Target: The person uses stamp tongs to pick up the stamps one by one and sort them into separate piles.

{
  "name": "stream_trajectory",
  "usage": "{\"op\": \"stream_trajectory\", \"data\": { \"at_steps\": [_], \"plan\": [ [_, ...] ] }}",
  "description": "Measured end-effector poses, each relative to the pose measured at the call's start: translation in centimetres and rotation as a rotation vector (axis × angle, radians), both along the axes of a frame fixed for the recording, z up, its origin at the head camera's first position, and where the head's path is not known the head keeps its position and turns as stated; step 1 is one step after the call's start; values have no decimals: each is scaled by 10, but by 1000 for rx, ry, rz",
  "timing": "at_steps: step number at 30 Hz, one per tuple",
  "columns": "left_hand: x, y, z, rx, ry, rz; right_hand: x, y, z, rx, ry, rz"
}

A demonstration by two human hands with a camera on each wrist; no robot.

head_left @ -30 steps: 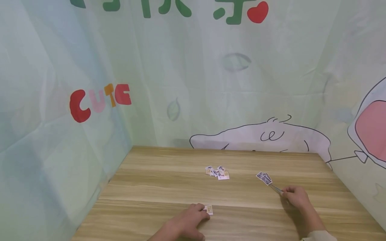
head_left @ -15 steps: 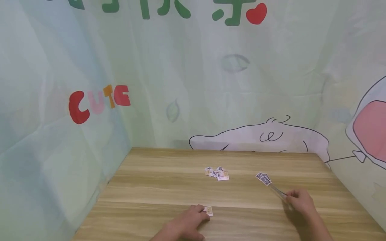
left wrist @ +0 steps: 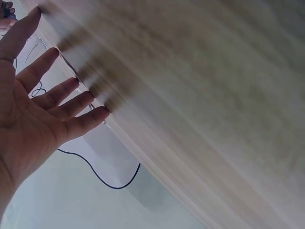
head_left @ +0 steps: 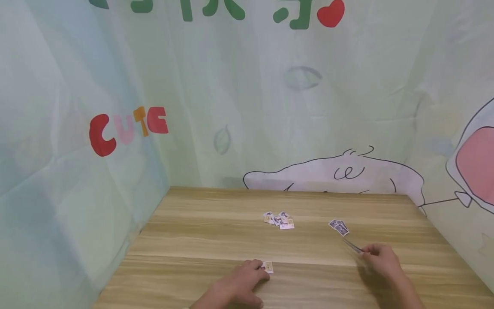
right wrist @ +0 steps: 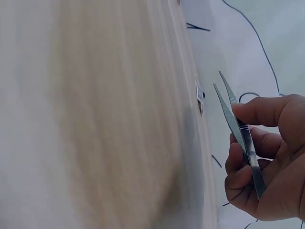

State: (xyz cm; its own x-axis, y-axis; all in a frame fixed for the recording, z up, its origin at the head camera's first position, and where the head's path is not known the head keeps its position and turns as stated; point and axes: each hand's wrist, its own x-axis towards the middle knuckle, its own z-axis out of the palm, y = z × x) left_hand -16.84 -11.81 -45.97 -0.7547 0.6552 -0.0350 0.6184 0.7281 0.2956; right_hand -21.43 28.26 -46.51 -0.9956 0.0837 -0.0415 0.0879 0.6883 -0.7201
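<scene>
My left hand (head_left: 243, 283) rests on the table with its fingers spread, fingertips at the left edge of a small stamp-like paper (head_left: 269, 267) with a tan print. The left wrist view shows that hand (left wrist: 33, 105) palm-on, fingers nearly straight and fingertips at the wood. With thumb and fingers, my right hand (head_left: 384, 259) pinches metal tweezers (head_left: 353, 246). Their two tips stand apart with nothing between them in the right wrist view, where the tweezers (right wrist: 238, 129) show clearly. Just beyond the tips lie a few overlapping dark-printed stamps (head_left: 341, 229).
A loose cluster of several light stamps (head_left: 286, 224) lies farther back, near the table's middle. The wood-grain table (head_left: 200, 240) meets a pale printed cloth (head_left: 247, 98) at the back and along the left side.
The tweezers' tips, earlier at the edge of the dark stamps, now stand slightly short of them. The right hand drew back, then moved a little left. The left hand stays in place.
</scene>
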Motion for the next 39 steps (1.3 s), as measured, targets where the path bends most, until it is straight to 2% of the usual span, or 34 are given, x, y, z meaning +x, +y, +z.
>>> {"op": "stream_trajectory", "data": {
  "at_steps": [6,13,21,30,39],
  "plan": [
    [0,-1,-2,22,2,5,5,-9,5,19,47,25],
    [2,-3,-4,25,5,17,10,-17,8,-7,44,43],
    [2,-4,-1,24,25,14,11,-28,7,-59,51,49],
    [1,-3,0,23,8,15,14,-49,6,-99,77,95],
    [1,-2,-1,12,37,2,18,-71,4,-157,73,157]
  ]
}}
